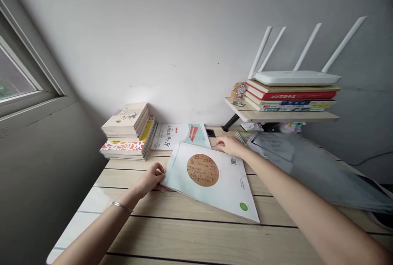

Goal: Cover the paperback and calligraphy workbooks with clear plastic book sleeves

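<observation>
A thin white and pale green booklet [229, 175] with a round brown calligraphy picture lies slanted above the desk, barcode side up. My left hand [153, 178] pinches its left corner between thumb and fingers. At the far edge, my right hand [229, 145] has its fingers curled against the booklet; the fingertips are partly hidden. Just behind lies another booklet [166, 134] with large Chinese characters and a red and green cover, partly covered by the first one. A silver bangle [123, 206] circles my left wrist.
Stacked books [125, 128] stand at the back left of the slatted wooden desk [184, 236]. On the right, a small raised shelf [276, 115] bears books and a white router [297, 77] with upright antennas. Clear plastic folders [325, 175] with papers lie below it. A window [21, 72] is at left.
</observation>
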Demonstrator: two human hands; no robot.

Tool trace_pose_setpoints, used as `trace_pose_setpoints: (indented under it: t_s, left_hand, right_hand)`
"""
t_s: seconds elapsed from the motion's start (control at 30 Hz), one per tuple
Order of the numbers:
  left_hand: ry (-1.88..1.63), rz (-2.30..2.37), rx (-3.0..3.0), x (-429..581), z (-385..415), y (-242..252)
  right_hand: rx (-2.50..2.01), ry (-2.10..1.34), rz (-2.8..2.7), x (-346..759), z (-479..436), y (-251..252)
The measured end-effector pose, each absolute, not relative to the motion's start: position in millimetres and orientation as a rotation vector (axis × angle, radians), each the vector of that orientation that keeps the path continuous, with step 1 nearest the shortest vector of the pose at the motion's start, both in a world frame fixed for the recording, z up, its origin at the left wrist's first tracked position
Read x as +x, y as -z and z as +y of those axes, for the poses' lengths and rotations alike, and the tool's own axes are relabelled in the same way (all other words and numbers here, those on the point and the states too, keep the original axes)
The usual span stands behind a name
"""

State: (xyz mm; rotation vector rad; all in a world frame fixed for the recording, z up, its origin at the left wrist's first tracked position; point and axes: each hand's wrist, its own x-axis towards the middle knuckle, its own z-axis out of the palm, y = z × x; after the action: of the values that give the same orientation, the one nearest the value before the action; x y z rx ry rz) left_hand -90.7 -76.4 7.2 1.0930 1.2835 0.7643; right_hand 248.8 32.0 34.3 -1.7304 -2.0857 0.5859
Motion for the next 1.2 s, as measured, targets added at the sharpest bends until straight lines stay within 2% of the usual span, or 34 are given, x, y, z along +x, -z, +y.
trace_pose_setpoints:
  t_s: [0.13, 0.3, 0.43, 0.53, 0.67, 0.83, 0.93, 1.07, 1.2]
  left_hand:
    - [-0.743, 1.219, 1.097, -95, -79, -10]
    - [-0.799, 1.111, 1.072, -95, -86, -8]
    - [-0.847, 0.973, 0.925, -86, -103, -17]
    - [-0.859, 0.906, 0.876, -79, -120, -33]
    - [-0.947, 0.905, 0.874, -77, -139, -45]
    - [-1.248, 1.071, 0.808, -78, -140, -22]
    - [-1.209, 1.159, 0.869, -70, -132, -9]
    - [-1.066, 1.026, 1.003, -50, -122, -20]
    - [-1.035, 0.867, 0.970, -39, -111, -39]
  right_hand:
    - [-1.580, -0.481, -2.071, 252, -4, -23]
    - [-1.291, -0.338, -2.226, 245, -93, -16]
    - [-1.151, 0.059, -2.448, 206, -165, -4]
    - [-1.138, 0.451, -2.364, 181, -192, 4]
    - [-1.162, 0.616, -2.272, 178, -197, -12]
    - [-1.100, 0.467, -2.179, 199, -191, -78]
    - [-1.225, 0.216, -2.048, 214, -176, -123]
    - [-1.406, -0.387, -1.672, 228, -137, -161]
    - [-1.363, -0.920, -1.237, 232, -96, -144]
